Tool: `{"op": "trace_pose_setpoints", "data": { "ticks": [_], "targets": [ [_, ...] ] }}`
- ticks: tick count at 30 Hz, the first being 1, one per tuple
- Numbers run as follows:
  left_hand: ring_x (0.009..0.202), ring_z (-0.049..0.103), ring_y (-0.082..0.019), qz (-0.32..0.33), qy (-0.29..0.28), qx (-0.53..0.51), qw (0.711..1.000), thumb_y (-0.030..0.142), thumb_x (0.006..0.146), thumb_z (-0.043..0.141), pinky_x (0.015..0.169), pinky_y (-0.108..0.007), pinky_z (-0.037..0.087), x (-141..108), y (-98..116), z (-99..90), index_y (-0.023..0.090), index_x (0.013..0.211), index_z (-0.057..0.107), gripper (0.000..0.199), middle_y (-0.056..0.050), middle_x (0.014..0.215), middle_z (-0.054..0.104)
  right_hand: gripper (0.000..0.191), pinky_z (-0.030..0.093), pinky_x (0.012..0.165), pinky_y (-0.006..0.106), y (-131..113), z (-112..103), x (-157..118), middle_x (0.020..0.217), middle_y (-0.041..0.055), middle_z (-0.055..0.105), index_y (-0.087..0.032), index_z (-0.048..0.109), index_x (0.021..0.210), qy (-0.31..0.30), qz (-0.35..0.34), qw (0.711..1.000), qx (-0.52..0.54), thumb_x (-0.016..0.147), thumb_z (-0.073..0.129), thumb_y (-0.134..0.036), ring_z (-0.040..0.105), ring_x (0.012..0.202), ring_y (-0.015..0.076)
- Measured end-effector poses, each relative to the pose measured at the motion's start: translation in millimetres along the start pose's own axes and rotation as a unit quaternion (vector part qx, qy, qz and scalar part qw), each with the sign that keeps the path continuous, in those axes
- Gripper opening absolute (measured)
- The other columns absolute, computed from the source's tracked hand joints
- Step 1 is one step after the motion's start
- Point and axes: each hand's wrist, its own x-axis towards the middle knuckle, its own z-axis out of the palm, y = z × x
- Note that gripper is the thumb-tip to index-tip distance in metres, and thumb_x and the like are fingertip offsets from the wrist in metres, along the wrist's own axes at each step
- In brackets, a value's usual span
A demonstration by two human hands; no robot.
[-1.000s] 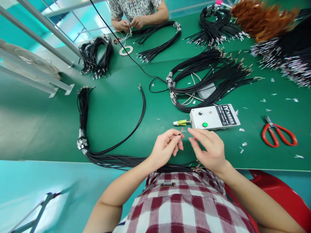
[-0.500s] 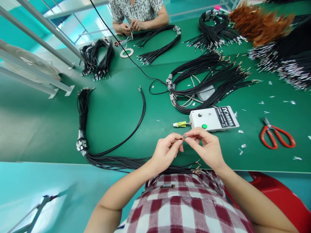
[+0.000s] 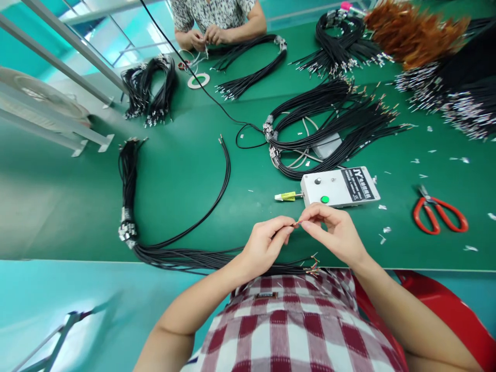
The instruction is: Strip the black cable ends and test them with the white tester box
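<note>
My left hand (image 3: pixel 270 239) pinches the end of a black cable, most of which its fingers hide. Thin coloured wires (image 3: pixel 297 223), reddish in this view, come out between my fingertips. The thumb and forefinger of my right hand (image 3: pixel 332 227) are closed on their tips. Under my left forearm runs a bundle of black cables (image 3: pixel 174 257), tied with grey and silver wrapping at the left. Its stripped ends (image 3: pixel 313 266) lie close to my shirt. Just beyond my hands sits a white box (image 3: pixel 337 186) with a knob, a green button and a yellow-sleeved tip.
Red-handled cutters (image 3: pixel 439 211) lie at the right among white scraps. More cable bundles (image 3: pixel 329 129) spread behind the box, and a tape roll (image 3: pixel 198 80) lies farther back. A co-worker's hands (image 3: pixel 209 37) work across the table. Metal posts (image 3: pixel 58 124) stand at the left.
My fingertips have shifted slightly on the wires, which now look drawn together between my hands instead of fanned apart. The whole view has moved a little.
</note>
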Motion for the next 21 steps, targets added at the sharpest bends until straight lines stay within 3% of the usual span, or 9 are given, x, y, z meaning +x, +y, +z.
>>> {"op": "trace_pose_setpoints", "data": {
  "ticks": [4,9,15,18,21],
  "targets": [
    [0.063,0.052,-0.010,0.009,-0.014,0.004,1.000,0.026,0.101,0.046,0.065,-0.022,0.044,-0.6,0.3,-1.0,0.015,0.101,0.066,0.023,0.001,0.068,0.056,0.013,0.041,0.061,0.026,-6.9,-10.9,5.1,0.072,0.0005,0.065,-0.018,0.070,0.078,-0.074,0.063,0.995,-0.007,0.083,0.068,-0.030,0.053,0.064,0.0114],
    [0.076,0.060,-0.013,0.021,-0.080,0.029,0.996,0.028,0.101,0.044,0.074,-0.024,0.046,-0.6,2.0,-6.8,0.016,0.096,0.067,0.026,-0.004,0.083,0.067,0.020,0.045,0.060,0.024,-5.1,-19.3,11.3,0.069,0.0008,0.066,-0.017,0.070,0.075,-0.199,0.172,0.961,0.085,0.076,0.074,-0.036,0.055,0.061,0.0109],
    [0.078,0.058,-0.015,-0.015,-0.185,0.023,0.982,0.034,0.102,0.043,0.076,-0.026,0.045,4.8,5.9,-17.6,0.017,0.091,0.066,0.031,-0.004,0.085,0.066,0.018,0.046,0.058,0.024,1.4,-25.4,16.4,0.067,0.0000,0.068,-0.018,0.073,0.074,-0.288,0.197,0.930,0.119,0.076,0.075,-0.036,0.056,0.059,0.0109],
    [0.064,0.049,-0.012,-0.074,-0.209,-0.060,0.973,0.041,0.100,0.047,0.063,-0.024,0.040,5.0,3.8,-18.7,0.015,0.087,0.065,0.033,-0.002,0.072,0.058,0.021,0.046,0.058,0.024,5.5,-22.0,11.9,0.072,0.0004,0.069,-0.018,0.072,0.077,-0.292,0.188,0.926,0.147,0.078,0.074,-0.039,0.055,0.060,0.0103],
    [0.057,0.042,-0.010,-0.126,-0.190,-0.144,0.963,0.045,0.098,0.051,0.055,-0.023,0.035,0.9,-0.4,-14.3,0.014,0.086,0.062,0.035,0.001,0.064,0.049,0.026,0.044,0.058,0.023,11.6,-12.8,2.3,0.075,0.0003,0.068,-0.017,0.069,0.080,-0.234,0.174,0.940,0.177,0.081,0.074,-0.043,0.053,0.060,0.0089]
  ]
}}
